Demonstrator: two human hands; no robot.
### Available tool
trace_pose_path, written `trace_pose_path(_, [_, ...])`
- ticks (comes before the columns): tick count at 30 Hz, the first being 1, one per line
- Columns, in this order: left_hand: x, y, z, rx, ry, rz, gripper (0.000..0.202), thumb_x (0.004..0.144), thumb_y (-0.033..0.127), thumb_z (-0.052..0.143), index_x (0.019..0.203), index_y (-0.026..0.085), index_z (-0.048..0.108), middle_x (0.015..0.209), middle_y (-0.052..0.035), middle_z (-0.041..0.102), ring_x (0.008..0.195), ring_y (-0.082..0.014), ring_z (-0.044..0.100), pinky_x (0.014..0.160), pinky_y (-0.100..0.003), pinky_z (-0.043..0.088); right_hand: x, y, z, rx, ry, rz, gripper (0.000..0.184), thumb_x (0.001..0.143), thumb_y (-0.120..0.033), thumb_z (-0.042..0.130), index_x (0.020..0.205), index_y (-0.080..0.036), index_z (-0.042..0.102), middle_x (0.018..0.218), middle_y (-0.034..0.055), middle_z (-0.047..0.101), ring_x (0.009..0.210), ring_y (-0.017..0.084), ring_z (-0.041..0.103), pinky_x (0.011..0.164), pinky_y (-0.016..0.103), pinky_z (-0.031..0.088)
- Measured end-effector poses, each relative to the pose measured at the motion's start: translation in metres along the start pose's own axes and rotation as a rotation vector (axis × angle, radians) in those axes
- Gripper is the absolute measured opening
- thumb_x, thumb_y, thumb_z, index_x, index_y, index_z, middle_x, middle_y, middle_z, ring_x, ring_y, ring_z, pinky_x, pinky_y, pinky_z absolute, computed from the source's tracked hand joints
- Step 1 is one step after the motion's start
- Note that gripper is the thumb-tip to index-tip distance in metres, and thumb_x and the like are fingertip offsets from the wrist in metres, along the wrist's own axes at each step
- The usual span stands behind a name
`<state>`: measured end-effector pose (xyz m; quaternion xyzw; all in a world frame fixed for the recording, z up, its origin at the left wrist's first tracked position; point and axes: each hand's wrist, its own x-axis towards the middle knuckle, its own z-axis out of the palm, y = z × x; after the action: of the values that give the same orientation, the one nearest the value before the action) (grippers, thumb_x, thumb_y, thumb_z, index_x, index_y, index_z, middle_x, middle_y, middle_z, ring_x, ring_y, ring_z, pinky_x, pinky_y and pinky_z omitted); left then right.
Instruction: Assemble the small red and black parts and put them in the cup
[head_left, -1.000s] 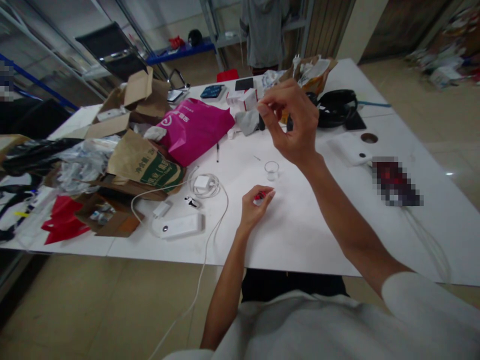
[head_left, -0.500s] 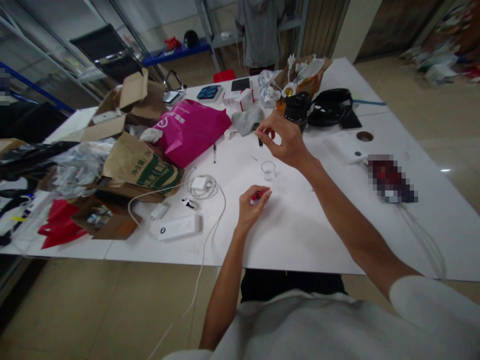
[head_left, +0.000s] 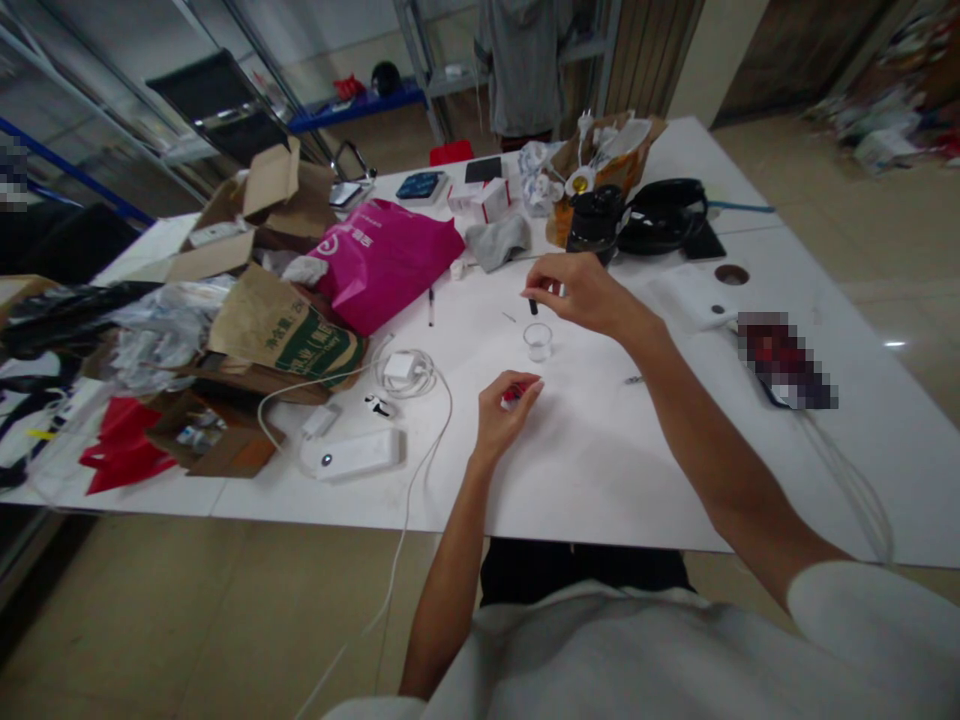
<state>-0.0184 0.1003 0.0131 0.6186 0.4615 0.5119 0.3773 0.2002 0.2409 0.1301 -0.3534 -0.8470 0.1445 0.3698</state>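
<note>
A white table (head_left: 592, 480) stands in a tiled room, with cardboard boxes (head_left: 296, 190) heaped toward its left end. The small red thing (head_left: 514, 392) sits inside the curled left hand (head_left: 504, 415), thumb and fingers closed on it; too little shows to tell which way it points or how its long axis runs. Beyond that hand the clear cup (head_left: 538, 342) stands upright, mouth up. A short black piece (head_left: 533, 306) shows just under the fingertips of the right hand (head_left: 529, 293), its long axis running nearly up and down in view, lower end toward the cup. The right thumb and forefinger are drawn together, but I cannot tell whether they grip it. A thin sliver (head_left: 508, 317) lies slantwise left of the cup. Farther out are a grey cloth (head_left: 499, 241) and a pink bag (head_left: 390, 262).
</note>
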Motion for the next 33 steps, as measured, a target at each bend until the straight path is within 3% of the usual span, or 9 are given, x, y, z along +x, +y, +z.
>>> trace_pose_path(13, [0.000, 0.001, 0.000, 0.009, -0.016, 0.012, 0.032, 0.106, 0.054, 0.087, 0.104, 0.022, 0.088, 0.098, -0.0059, 0.084, 0.082, -0.0171, 0.068, 0.077, -0.034, 0.052, -0.003, 0.001, 0.000, -0.106, -0.176, 0.084, 0.005, 0.103, -0.020, 0.081, 0.102, -0.017, 0.084, 0.101, 0.0098, 0.085, 0.091, 0.024, 0.074, 0.089, 0.035, 0.051])
trace_pose_path(28, [0.000, 0.004, -0.001, 0.022, -0.030, 0.016, 0.038, 0.106, 0.060, 0.085, 0.103, 0.023, 0.088, 0.099, -0.0073, 0.085, 0.084, -0.0187, 0.070, 0.079, -0.034, 0.056, -0.004, 0.010, 0.026, -0.268, -0.452, 0.169, 0.010, 0.109, -0.018, 0.077, 0.110, -0.018, 0.087, 0.112, 0.0130, 0.087, 0.104, 0.028, 0.079, 0.094, 0.037, 0.053])
trace_pose_path(33, [0.000, 0.001, -0.001, 0.014, -0.029, 0.020, 0.034, 0.107, 0.057, 0.086, 0.104, 0.023, 0.088, 0.099, -0.0064, 0.085, 0.085, -0.0182, 0.071, 0.081, -0.034, 0.055, -0.005, 0.009, 0.033, -0.259, -0.481, 0.179, 0.009, 0.108, -0.018, 0.077, 0.111, -0.018, 0.086, 0.114, 0.0142, 0.086, 0.109, 0.028, 0.079, 0.096, 0.036, 0.054])
